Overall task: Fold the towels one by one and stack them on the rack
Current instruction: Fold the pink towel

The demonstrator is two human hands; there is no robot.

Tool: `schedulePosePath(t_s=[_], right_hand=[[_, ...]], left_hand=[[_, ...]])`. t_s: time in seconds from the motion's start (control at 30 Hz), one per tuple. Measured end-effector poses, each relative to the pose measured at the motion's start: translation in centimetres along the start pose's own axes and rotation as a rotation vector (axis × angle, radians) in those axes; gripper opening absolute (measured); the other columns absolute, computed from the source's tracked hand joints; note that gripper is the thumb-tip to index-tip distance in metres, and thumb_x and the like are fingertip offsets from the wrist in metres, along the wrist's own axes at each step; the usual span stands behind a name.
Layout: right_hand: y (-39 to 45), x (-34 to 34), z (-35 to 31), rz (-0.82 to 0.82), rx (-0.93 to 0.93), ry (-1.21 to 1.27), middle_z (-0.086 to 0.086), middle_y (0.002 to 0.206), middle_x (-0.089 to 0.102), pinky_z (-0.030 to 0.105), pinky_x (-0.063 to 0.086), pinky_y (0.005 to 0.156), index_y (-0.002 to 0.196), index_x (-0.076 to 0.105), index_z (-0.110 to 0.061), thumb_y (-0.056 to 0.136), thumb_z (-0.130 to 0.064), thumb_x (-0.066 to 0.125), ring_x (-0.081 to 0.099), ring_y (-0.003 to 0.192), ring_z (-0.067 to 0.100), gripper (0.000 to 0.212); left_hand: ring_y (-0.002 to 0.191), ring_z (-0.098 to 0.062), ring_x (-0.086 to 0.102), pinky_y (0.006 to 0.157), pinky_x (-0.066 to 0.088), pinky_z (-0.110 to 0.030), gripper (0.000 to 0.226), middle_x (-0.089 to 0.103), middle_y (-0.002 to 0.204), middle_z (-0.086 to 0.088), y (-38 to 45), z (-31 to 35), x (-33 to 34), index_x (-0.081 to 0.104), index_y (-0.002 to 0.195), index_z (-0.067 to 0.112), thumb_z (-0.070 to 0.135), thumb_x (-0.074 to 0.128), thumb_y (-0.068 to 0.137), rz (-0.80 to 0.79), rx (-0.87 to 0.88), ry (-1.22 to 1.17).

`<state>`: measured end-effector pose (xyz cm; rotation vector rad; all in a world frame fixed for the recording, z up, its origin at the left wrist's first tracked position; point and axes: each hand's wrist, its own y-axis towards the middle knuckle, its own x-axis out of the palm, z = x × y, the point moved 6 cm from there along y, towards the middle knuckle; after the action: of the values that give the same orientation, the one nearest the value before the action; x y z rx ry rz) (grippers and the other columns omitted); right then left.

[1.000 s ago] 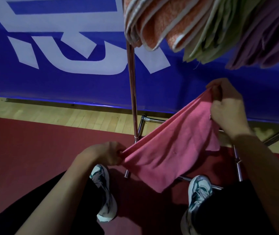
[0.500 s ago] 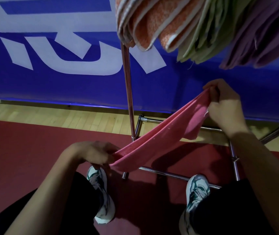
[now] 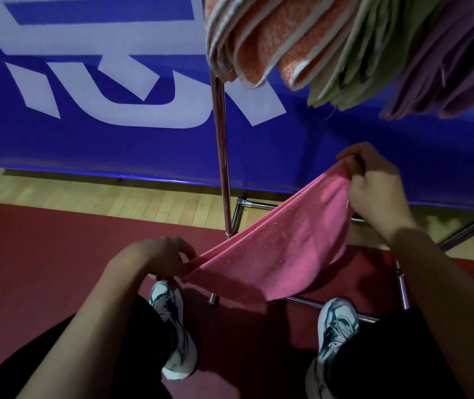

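A pink towel [image 3: 281, 249] hangs stretched between my two hands in front of the rack. My left hand [image 3: 158, 257] pinches its lower left end, low and near my left shoe. Higher up at the right, my right hand [image 3: 374, 188] grips the towel's other end. The cloth sags in a fold between them. The rack's chrome upright [image 3: 220, 156] stands just behind the towel. Folded orange towels [image 3: 261, 38], green towels [image 3: 359, 59] and purple towels [image 3: 446, 61] hang over the rack's top at the upper right.
The rack's chrome base bars [image 3: 305, 302] run across the red floor mat [image 3: 42, 249] by my two shoes [image 3: 172, 326]. A blue banner [image 3: 91, 133] with white lettering backs the rack. A strip of wooden floor [image 3: 100, 197] lies below the banner.
The towel sagged wide, was drawn into a narrow band, and now hangs a little fuller again. My hands stayed almost where they were, both still holding its ends.
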<state>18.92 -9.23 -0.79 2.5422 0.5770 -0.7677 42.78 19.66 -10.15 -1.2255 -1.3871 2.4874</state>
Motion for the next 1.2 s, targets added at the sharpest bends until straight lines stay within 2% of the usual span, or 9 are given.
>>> schedulePosePath(t_s=[0.17,0.27,0.4,0.57,0.8,0.9,1.03,1.1,1.2], right_hand=[[-0.2,0.6,-0.2,-0.041,0.017,0.006,-0.009,0.090,0.066,0.017,0.045,0.063,0.104,0.061,-0.029,0.104,-0.017,0.046,0.062,0.081,0.001,0.019],[-0.3,0.7,-0.7,-0.059,0.010,0.037,-0.006,0.090,0.068,0.015,0.046,0.059,0.101,0.062,-0.032,0.104,-0.018,0.047,0.063,0.078,0.002,0.021],[-0.5,0.8,-0.9,-0.083,0.021,0.060,0.001,0.088,0.069,0.033,0.051,0.060,0.099,0.062,-0.036,0.104,-0.020,0.047,0.063,0.066,0.013,0.022],[-0.5,0.7,-1.0,-0.085,0.002,0.070,0.004,0.089,0.069,0.015,0.047,0.052,0.100,0.063,-0.032,0.104,-0.016,0.048,0.064,0.065,0.009,0.022],[-0.8,1.2,-2.0,-0.129,-0.083,0.054,0.002,0.096,0.071,0.002,0.038,0.060,0.106,0.065,-0.020,0.103,-0.010,0.050,0.064,0.071,0.010,0.019],[-0.8,1.5,-2.3,-0.139,-0.128,0.031,0.002,0.091,0.072,0.002,0.039,0.066,0.105,0.065,-0.023,0.103,-0.012,0.051,0.064,0.075,0.011,0.018],[-1.0,1.6,-2.7,-0.165,-0.152,0.027,-0.015,0.094,0.071,0.002,0.040,0.072,0.106,0.066,-0.023,0.103,-0.013,0.052,0.066,0.084,0.005,0.017],[-1.4,1.8,-3.3,-0.202,-0.178,0.032,-0.011,0.093,0.072,0.005,0.041,0.072,0.107,0.068,-0.025,0.103,-0.015,0.054,0.067,0.081,0.004,0.018],[-2.9,3.3,-4.7,-0.309,-0.222,0.091,-0.011,0.092,0.073,0.008,0.044,0.074,0.109,0.068,-0.028,0.101,-0.015,0.059,0.072,0.074,0.015,0.017]], left_hand=[[0.068,-0.002,0.069,0.053,0.048,-0.013,0.038,0.074,0.098,0.008,0.3,0.1,0.3,0.063,0.137,0.027,0.012,0.062,0.102,-0.007,0.002,0.071],[0.065,-0.002,0.068,0.053,0.050,-0.014,0.040,0.073,0.092,0.010,0.5,-0.4,0.2,0.065,0.136,0.029,0.009,0.063,0.101,0.014,-0.019,0.087],[0.069,-0.004,0.068,0.054,0.052,-0.015,0.039,0.074,0.094,0.008,0.8,-0.8,0.2,0.066,0.134,0.031,0.010,0.062,0.101,0.020,-0.031,0.080],[0.074,-0.010,0.070,0.059,0.055,-0.018,0.042,0.076,0.101,0.000,1.1,-1.1,0.5,0.066,0.133,0.031,0.006,0.061,0.100,0.003,-0.049,0.063],[0.076,-0.010,0.070,0.056,0.055,-0.017,0.055,0.075,0.110,0.001,1.4,-1.2,1.2,0.057,0.145,0.032,0.003,0.063,0.098,-0.040,-0.087,0.100],[0.076,-0.011,0.071,0.063,0.059,-0.021,0.055,0.075,0.117,-0.004,1.3,-1.1,1.6,0.056,0.147,0.029,0.003,0.061,0.099,-0.064,-0.097,0.103],[0.077,-0.012,0.071,0.062,0.059,-0.020,0.056,0.071,0.111,-0.001,1.2,-1.0,1.5,0.054,0.149,0.029,0.002,0.059,0.100,-0.070,-0.109,0.138],[0.081,-0.016,0.070,0.061,0.057,-0.020,0.050,0.073,0.110,-0.002,0.6,-0.5,1.8,0.060,0.144,0.025,0.002,0.056,0.101,-0.142,-0.110,0.232],[0.111,-0.023,0.071,0.076,0.058,-0.024,0.038,0.069,0.136,-0.008,-0.1,0.5,2.4,0.067,0.137,0.025,0.013,0.058,0.103,-0.261,-0.093,0.382]])
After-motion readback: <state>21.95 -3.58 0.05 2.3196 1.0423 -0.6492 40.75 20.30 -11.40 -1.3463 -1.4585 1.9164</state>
